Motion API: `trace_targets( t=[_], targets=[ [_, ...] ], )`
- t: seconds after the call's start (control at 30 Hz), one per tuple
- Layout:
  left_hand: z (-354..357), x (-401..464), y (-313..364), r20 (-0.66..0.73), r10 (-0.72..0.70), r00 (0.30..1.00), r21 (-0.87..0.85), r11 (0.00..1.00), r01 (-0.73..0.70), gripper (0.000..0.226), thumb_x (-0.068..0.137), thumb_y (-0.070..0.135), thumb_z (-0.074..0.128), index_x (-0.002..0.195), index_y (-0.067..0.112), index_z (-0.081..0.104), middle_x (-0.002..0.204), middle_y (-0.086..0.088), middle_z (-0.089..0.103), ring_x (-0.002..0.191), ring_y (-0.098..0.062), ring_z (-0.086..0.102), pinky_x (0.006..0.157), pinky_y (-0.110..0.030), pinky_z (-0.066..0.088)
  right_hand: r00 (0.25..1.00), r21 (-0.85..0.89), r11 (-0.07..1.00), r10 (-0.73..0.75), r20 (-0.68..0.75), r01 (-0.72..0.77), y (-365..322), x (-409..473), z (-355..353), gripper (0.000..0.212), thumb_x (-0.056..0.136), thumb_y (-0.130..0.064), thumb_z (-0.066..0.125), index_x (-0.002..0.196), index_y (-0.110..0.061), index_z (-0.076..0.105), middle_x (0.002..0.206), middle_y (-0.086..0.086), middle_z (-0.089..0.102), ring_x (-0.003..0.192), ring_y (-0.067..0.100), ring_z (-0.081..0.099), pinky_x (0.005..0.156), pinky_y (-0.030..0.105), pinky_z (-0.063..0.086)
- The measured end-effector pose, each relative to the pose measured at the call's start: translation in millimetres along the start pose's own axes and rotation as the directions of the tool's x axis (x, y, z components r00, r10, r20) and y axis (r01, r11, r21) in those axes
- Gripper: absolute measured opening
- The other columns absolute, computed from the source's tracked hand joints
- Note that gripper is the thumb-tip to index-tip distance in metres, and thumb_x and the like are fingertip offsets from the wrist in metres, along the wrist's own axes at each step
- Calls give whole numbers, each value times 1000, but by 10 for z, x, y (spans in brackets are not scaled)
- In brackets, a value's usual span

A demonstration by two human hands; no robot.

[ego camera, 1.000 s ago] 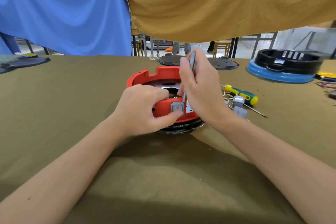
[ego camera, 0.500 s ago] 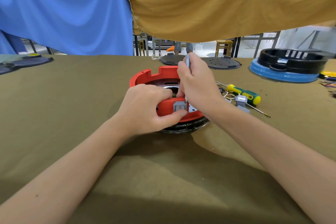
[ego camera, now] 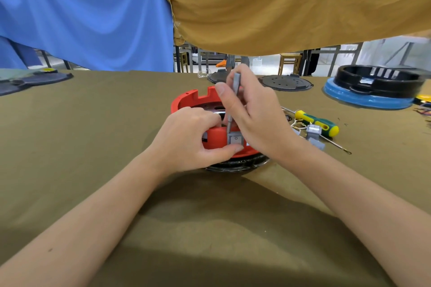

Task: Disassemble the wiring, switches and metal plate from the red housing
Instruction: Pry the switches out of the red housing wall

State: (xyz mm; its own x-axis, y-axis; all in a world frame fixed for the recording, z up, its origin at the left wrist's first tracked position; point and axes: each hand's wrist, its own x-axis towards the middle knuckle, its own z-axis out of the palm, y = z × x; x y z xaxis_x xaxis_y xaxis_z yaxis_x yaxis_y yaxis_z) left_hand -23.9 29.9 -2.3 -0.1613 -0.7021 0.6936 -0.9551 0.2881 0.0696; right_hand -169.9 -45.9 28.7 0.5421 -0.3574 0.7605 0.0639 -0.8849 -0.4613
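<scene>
prying the switch out of the red housing

the red housing [ego camera: 217,138] sits in the middle of the desk [ego camera: 93,146], on a dark round base. the left hand [ego camera: 189,139] is curled around its near wall, thumb pressed just under the grey switch [ego camera: 235,140] set in that wall. the right hand [ego camera: 254,118] is closed on a slim grey tool [ego camera: 234,100], held nearly upright, with its tip down behind the switch.

the likely trouble: if the tip slips off the switch's clip, it could jab the left thumb right below, or skid into whatever wiring lies inside the housing, which is hidden here. too much leverage could crack the thin plastic wall or snap the clip. the housing may also slide on its base if the left hand eases.

the housing is a low red ring with notches cut in its far rim, and a shiny metal plate [ego camera: 215,111] shows inside. one loose grey switch [ego camera: 313,132] with pale wires lies to the right beside a yellow and green screwdriver [ego camera: 317,122], so this work looks partly done.
</scene>
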Motion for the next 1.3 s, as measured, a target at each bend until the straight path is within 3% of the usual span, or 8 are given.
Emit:
trace_targets(
  t=[0.23, 0.4, 0.53, 0.67, 0.77, 0.97, 1.2, 1.3],
  targets=[
    [-8, 11, 1, 9, -4, 1000, 70, 998, 3, 55, 80, 71, 55, 56, 24, 42, 50, 14, 40, 45, -6, 39, 50, -15, 21, 990, -94, 994, 60, 128, -48, 13, 114, -52, 27, 106, -29, 41, 93, -6, 43, 64, 12, 54, 54, 28, 53, 56, 46, 44],
    [23, 21, -19, 53, -38, 998, 94, 995, 33, 63, 79, 78, 50, 62, 18, 61, 52, 11, 50, 48, -9, 46, 50, -24, 33, 953, -174, 980, 142, 266, -97, 31, 276, -7, 30, 106, -28, 40, 80, -15, 35, 63, 0, 43, 55, 15, 34, 52, 31, 31],
    [29, 18, 1, 22, -13, 1000, 81, 997, 11, 62, 78, 77, 54, 62, 18, 63, 52, 10, 51, 47, -6, 45, 50, -14, 29, 919, -198, 968, 214, 330, -154, 68, 356, 32, 34, 105, -25, 41, 74, -16, 32, 67, -2, 39, 59, 14, 30, 51, 24, 28],
    [26, 24, -6, 28, -10, 1000, 68, 998, 9, 63, 78, 76, 55, 56, 17, 54, 48, 11, 45, 45, -7, 41, 50, -18, 24, 972, -123, 988, 113, 208, -89, 70, 241, 23, 31, 105, -27, 42, 82, -8, 41, 63, 4, 42, 55, 19, 35, 52, 32, 32],
    [22, 29, -31, 28, 10, 1000, 46, 999, -11, 63, 78, 76, 56, 55, 18, 48, 49, 11, 42, 47, -9, 43, 52, -26, 30, 996, -84, 996, -3, 90, 11, 51, 79, -44, 26, 105, -31, 44, 90, -10, 44, 58, 4, 48, 48, 19, 47, 49, 37, 40],
    [33, -12, -39, -12, -10, 1000, 86, 996, 11, 59, 77, 79, 56, 55, 26, 44, 51, 16, 42, 54, -9, 46, 64, -35, 40, 988, -65, 996, -58, 141, 68, 24, 5, -71, 16, 104, -28, 46, 95, -15, 43, 65, 8, 60, 59, 26, 65, 54, 46, 49],
    [53, -9, -68, 17, -18, 1000, 63, 998, 17, 62, 76, 80, 54, 52, 24, 42, 47, 17, 37, 49, -3, 42, 64, -33, 37, 984, -70, 998, 14, 175, -2, 40, 86, -42, 25, 106, -26, 43, 90, -7, 44, 59, 6, 51, 49, 21, 49, 51, 39, 39],
    [64, 0, -87, 45, -29, 999, 47, 999, 27, 64, 77, 83, 50, 57, 22, 57, 51, 15, 50, 53, -5, 48, 65, -33, 38, 968, -106, 994, 54, 244, -28, 32, 171, 10, 28, 106, -26, 41, 87, -7, 42, 59, 3, 45, 46, 14, 36, 47, 31, 31]
  ],
)
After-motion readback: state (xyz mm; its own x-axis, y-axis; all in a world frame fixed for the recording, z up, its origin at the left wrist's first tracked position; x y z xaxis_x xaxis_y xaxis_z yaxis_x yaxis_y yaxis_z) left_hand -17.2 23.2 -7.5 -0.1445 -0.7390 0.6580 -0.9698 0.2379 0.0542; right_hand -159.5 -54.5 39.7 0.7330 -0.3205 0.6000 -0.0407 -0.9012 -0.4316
